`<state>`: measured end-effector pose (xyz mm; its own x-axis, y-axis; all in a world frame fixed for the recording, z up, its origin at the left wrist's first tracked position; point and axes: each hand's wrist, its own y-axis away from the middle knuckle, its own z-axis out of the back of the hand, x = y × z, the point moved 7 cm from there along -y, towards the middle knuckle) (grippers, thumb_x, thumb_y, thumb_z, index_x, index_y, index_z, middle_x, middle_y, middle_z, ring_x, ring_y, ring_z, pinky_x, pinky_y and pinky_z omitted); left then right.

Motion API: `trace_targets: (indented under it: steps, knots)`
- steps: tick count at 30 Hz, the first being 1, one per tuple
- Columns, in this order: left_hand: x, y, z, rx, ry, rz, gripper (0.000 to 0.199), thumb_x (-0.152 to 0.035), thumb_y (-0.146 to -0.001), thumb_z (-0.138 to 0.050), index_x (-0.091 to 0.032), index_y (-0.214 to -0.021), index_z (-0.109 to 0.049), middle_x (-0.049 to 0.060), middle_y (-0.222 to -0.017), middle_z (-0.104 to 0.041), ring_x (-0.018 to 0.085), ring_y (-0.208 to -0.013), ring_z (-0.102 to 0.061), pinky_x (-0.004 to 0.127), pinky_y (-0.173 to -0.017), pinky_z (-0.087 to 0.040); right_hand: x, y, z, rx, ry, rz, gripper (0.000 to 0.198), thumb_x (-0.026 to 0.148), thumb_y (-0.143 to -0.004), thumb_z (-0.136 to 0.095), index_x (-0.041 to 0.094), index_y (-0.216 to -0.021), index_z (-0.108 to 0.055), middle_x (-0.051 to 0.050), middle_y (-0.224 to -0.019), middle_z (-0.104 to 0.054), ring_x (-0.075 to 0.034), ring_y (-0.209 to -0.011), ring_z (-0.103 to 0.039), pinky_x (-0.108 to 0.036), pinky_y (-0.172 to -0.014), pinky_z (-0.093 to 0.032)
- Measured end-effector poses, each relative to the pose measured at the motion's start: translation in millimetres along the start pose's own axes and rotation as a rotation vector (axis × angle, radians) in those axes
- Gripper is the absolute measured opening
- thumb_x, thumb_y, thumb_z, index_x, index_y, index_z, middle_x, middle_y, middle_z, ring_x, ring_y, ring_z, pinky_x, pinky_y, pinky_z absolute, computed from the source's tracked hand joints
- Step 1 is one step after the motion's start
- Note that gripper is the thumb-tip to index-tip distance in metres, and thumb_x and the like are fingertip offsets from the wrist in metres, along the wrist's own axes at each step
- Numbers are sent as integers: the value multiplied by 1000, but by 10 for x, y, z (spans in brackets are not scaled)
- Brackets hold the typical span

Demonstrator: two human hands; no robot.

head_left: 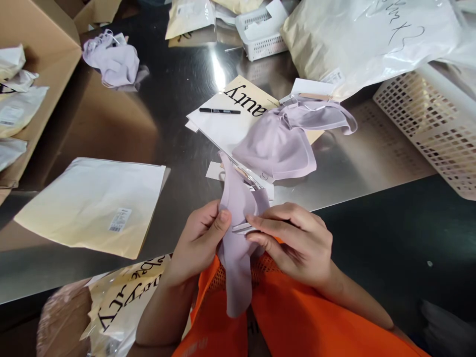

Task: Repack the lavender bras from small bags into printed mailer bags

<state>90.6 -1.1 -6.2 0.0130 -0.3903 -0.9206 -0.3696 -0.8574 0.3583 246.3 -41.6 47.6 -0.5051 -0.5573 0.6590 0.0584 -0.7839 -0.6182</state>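
In front of my chest is a lavender bra (238,277), its lower part hanging down over the orange vest. My left hand (204,235) is closed on its left edge, thumb on top. At the fabric's middle, the fingers of my right hand (293,238) pinch a small, slim silver two-pronged tool (243,228) that looks like tweezers. Its tips lie against the cloth. Just beyond my hands, a second lavender bra (278,144) rests on a printed package (219,129) beside paper tags. A black pen (219,111) lies on that package.
A sealed cream-white package (92,203) lies at left, near an open carton (55,89) of packages. Further back are bundled lavender garments (115,59) and a small white basket (262,37). A large stuffed bag (364,39) and a perforated crate (431,119) stand at right.
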Motion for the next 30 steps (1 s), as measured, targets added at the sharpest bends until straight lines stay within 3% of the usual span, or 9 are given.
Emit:
trace_targets:
  steps: [30]
  knots:
    - [43, 1, -12, -23, 66, 17, 34, -51, -88, -61, -18, -80, -63, 1, -72, -56, 11, -60, -45, 22, -54, -36, 31, -3, -1, 3, 36, 42, 25, 16, -84, -72, 22, -108, -72, -2, -83, -65, -12, -69, -63, -26, -61, -52]
